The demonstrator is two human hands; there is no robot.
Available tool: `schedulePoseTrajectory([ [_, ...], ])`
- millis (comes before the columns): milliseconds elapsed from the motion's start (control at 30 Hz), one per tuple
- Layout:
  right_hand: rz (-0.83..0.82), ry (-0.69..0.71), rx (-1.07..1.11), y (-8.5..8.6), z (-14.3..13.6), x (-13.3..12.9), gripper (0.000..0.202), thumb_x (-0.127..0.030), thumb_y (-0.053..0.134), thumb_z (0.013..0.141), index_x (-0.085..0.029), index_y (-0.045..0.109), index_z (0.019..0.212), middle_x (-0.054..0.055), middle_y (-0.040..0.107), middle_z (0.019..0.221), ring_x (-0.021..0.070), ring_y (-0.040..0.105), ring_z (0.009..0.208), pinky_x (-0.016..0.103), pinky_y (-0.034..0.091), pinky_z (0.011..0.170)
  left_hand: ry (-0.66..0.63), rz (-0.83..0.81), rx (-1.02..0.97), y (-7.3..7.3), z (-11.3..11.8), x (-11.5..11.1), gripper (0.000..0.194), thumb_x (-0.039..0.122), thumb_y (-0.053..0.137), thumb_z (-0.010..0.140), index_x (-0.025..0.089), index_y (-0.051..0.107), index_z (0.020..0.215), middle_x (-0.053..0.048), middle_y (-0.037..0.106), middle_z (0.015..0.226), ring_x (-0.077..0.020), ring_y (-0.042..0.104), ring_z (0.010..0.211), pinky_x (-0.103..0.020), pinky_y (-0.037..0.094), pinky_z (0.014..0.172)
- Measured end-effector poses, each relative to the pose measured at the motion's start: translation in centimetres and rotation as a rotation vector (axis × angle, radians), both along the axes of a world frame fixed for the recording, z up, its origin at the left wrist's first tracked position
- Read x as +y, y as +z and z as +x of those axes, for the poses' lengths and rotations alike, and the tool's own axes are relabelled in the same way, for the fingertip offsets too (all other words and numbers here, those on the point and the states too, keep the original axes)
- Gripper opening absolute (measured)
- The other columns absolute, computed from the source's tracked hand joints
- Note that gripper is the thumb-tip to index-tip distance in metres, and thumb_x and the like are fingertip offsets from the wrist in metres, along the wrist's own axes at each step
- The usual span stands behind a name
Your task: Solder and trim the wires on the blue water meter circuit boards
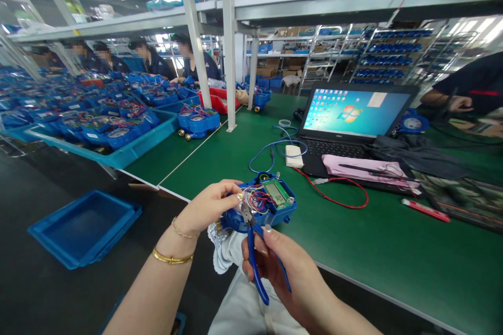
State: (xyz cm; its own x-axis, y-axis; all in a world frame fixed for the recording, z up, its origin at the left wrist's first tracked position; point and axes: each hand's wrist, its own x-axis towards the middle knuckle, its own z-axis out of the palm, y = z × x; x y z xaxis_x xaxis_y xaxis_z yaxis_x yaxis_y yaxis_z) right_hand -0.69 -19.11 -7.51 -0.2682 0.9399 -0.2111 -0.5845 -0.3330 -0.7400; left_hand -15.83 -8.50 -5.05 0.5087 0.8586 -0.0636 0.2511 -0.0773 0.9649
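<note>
My left hand (208,204) grips the left side of an open blue water meter (280,208), held just off the near edge of the green table (393,251). The meter shows a small green LCD board (276,193) and a bundle of coloured wires (257,200). My right hand (281,267) holds blue-handled pliers (255,261), their tip in the wires at the meter's left side.
An open laptop (353,115) stands on the table beyond, with a pink cloth (361,165), a red wire (341,193) and a white adapter (294,156). Blue trays of meters (113,125) fill the left. An empty blue tray (84,225) lies on the floor. Several seated people work at the back left.
</note>
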Motion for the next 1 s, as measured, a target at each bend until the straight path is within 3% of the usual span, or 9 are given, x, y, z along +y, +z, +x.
schedulePoseTrajectory([
  [133, 0.054, 0.078, -0.026, 0.4, 0.5, 0.0, 0.044, -0.057, 0.055, 0.080, -0.019, 0.041, 0.065, 0.002, 0.054, 0.068, 0.0107, 0.048, 0.051, 0.023, 0.032, 0.050, 0.018, -0.012, -0.009, -0.1, 0.1, 0.1, 0.030, 0.045, 0.060, 0.073, 0.015, 0.062, 0.078, -0.011, 0.056, 0.118, -0.0267, 0.056, 0.101, -0.034, 0.046, 0.084],
  [300, 0.451, 0.432, -0.246, 2.7, 4.9, -0.9, 0.048, -0.058, 0.044, 0.088, -0.016, 0.049, 0.066, 0.005, 0.054, 0.071, 0.0136, 0.049, 0.062, 0.026, 0.038, 0.059, 0.068, -0.021, 0.025, 0.1, 0.4, -0.1, 0.035, 0.045, 0.056, 0.076, 0.014, 0.058, 0.090, -0.010, 0.061, 0.105, -0.0226, 0.058, 0.086, -0.032, 0.047, 0.075],
  [367, 0.525, 0.348, -0.362, 3.2, 7.9, -1.0, 0.047, -0.058, 0.044, 0.088, -0.015, 0.054, 0.072, 0.008, 0.056, 0.080, 0.0176, 0.052, 0.073, 0.030, 0.041, 0.067, 0.089, 0.006, 0.057, 0.2, 0.5, -0.2, 0.037, 0.046, 0.054, 0.077, 0.014, 0.057, 0.094, -0.008, 0.062, 0.099, -0.0223, 0.058, 0.082, -0.032, 0.047, 0.072],
  [433, 0.535, 0.180, -0.567, 2.8, 11.0, -0.7, 0.044, -0.056, 0.040, 0.091, -0.016, 0.057, 0.081, 0.008, 0.056, 0.085, 0.0194, 0.053, 0.076, 0.031, 0.042, 0.067, 0.124, 0.061, 0.096, 0.3, 0.7, -0.2, 0.039, 0.049, 0.050, 0.080, 0.015, 0.056, 0.097, -0.008, 0.061, 0.098, -0.0228, 0.058, 0.082, -0.033, 0.047, 0.072],
  [600, 0.531, -0.098, -1.554, -1.6, 15.9, 2.3, 0.031, -0.040, 0.037, 0.091, -0.018, 0.053, 0.078, 0.008, 0.054, 0.081, 0.0214, 0.052, 0.071, 0.037, 0.043, 0.068, 0.248, 0.285, 0.195, 0.9, 2.4, -0.8, 0.040, 0.053, 0.041, 0.086, 0.018, 0.054, 0.101, -0.009, 0.057, 0.108, -0.0269, 0.053, 0.100, -0.042, 0.042, 0.089],
  [667, 0.537, -0.150, -1.742, -3.4, 15.9, 3.6, 0.026, -0.037, 0.040, 0.088, -0.016, 0.054, 0.080, 0.012, 0.054, 0.090, 0.0257, 0.056, 0.076, 0.044, 0.045, 0.072, 0.254, 0.368, 0.219, 1.3, 3.5, -1.3, 0.040, 0.053, 0.041, 0.086, 0.020, 0.054, 0.105, -0.009, 0.055, 0.110, -0.0278, 0.051, 0.105, -0.045, 0.039, 0.094],
  [767, 0.610, -0.185, -1.750, -4.7, 14.7, 5.0, 0.025, -0.036, 0.050, 0.084, -0.013, 0.056, 0.092, 0.020, 0.050, 0.113, 0.0329, 0.054, 0.102, 0.049, 0.044, 0.087, 0.226, 0.540, 0.330, 1.5, 5.2, -1.9, 0.044, 0.053, 0.041, 0.087, 0.019, 0.053, 0.113, -0.010, 0.053, 0.115, -0.0291, 0.049, 0.110, -0.048, 0.039, 0.096],
  [867, 0.699, -0.172, -1.694, -4.6, 14.3, 5.9, 0.028, -0.030, 0.055, 0.082, -0.014, 0.056, 0.105, 0.018, 0.040, 0.135, 0.0275, 0.042, 0.124, 0.041, 0.037, 0.102, 0.272, 0.723, 0.530, 0.9, 6.1, -1.9, 0.052, 0.053, 0.034, 0.089, 0.015, 0.050, 0.122, -0.014, 0.050, 0.123, -0.0325, 0.045, 0.116, -0.053, 0.038, 0.098],
  [1000, 0.645, -0.200, -1.661, -4.3, 17.0, 7.5, 0.018, -0.016, 0.050, 0.085, -0.017, 0.060, 0.099, 0.010, 0.059, 0.113, 0.0199, 0.056, 0.108, 0.032, 0.044, 0.094, 0.293, 0.776, 0.656, -0.4, 6.0, -1.2, 0.057, 0.053, 0.027, 0.090, 0.014, 0.056, 0.119, -0.013, 0.056, 0.119, -0.0322, 0.053, 0.110, -0.052, 0.046, 0.092],
])
